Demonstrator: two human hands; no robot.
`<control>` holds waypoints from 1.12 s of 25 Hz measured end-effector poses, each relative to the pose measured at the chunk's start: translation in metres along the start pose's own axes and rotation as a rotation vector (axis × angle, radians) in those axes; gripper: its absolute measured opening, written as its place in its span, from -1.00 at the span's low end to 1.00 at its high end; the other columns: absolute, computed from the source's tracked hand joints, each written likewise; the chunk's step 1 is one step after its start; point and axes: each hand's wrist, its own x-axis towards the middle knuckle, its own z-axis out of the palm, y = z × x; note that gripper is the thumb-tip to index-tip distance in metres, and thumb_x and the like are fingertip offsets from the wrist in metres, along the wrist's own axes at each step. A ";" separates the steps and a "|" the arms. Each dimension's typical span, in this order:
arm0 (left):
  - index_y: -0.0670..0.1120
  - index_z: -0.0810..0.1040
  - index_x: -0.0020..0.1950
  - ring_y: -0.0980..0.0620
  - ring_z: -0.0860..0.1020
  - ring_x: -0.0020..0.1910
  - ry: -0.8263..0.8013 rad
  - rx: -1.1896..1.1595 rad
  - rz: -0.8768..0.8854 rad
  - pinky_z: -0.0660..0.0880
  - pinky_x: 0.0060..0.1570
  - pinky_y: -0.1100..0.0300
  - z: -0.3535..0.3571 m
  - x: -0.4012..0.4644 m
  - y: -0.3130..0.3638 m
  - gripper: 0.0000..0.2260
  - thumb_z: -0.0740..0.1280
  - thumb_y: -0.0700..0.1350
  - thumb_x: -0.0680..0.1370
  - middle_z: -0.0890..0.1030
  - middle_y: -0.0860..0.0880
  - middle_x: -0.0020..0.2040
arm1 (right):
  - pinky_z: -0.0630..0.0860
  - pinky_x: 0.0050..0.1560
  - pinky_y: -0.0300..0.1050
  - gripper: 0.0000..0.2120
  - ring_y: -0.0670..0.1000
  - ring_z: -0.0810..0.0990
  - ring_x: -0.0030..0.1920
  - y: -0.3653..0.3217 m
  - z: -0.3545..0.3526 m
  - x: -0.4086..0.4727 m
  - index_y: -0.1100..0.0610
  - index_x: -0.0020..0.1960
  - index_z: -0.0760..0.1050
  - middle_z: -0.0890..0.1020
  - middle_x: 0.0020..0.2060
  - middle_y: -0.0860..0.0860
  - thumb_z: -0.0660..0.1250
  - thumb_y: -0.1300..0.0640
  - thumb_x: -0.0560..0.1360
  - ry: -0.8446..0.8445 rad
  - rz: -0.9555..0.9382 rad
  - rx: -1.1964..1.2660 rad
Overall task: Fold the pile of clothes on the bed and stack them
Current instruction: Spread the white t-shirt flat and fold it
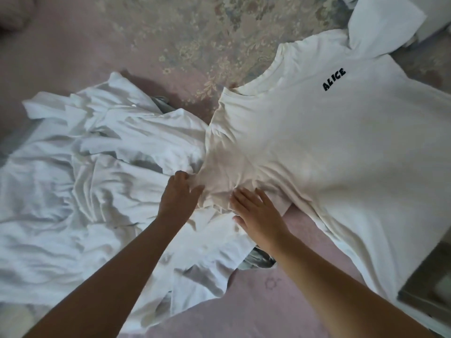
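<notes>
- Both forearms reach up from the bottom edge of the head view, over the pink bed cover [73,57].
- Left hand [179,192] lies at the seam where the two heaps of cloth meet; its fingers [182,175] curl into the crumpled sleeve edge of the cream T-shirt [329,147] and pinch the fabric there.
- Right hand [256,211] rests flat, palm down, on the same bunched sleeve, just beside the left hand, fingers spread and straight, pressing the cloth onto the bed.
- Cream T-shirt lies spread face up across the right half of the bed, neckline toward the upper middle, with black lettering "ALICE" [334,79] on the chest; its body is mostly smooth, its near sleeve wrinkled under the hands.
- Pile of white clothes [85,167] sits rumpled on the left half of the bed, touching the T-shirt's sleeve, with a bit of grey cloth [258,261] showing under its near edge.
- Another white garment [380,23] lies at the top right, overlapping the T-shirt's far shoulder.
</notes>
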 end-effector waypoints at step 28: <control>-0.19 0.61 -0.19 -0.01 0.48 -0.22 -0.153 0.076 0.275 0.34 -0.12 0.20 0.034 0.162 0.149 -0.56 0.34 0.22 0.44 0.56 -0.09 -0.23 | 0.21 -0.19 -0.11 -0.72 0.20 0.50 -0.07 0.246 -0.064 0.116 0.16 -0.26 0.40 0.51 -0.29 0.09 0.10 0.20 0.60 0.065 1.025 0.572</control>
